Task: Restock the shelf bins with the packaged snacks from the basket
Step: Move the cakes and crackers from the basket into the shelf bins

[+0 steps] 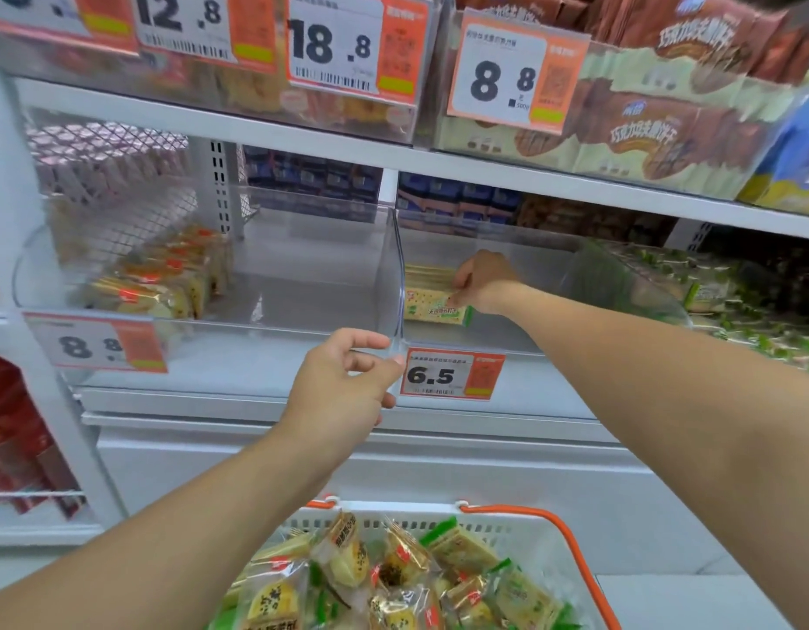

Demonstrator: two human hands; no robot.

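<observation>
A white basket (443, 522) with orange handles sits at the bottom centre, full of several packaged snacks (393, 579) in yellow, orange and green wrappers. My right hand (482, 281) reaches into the clear middle bin (521, 247) and holds a green-and-cream cracker pack (432, 304) lying near the bin's left wall. My left hand (343, 379) pinches the front edge of the clear divider between this bin and the left bin (280, 325). The left bin holds several orange-label packs (162, 279) at its left side.
Price tags read 6.5 (452, 375) and 8.8 (98, 343) on the bin fronts. The upper shelf (393, 159) carries clear bins of biscuits with more price tags. A bin of green packs (711, 284) stands to the right. Red packs sit lower left.
</observation>
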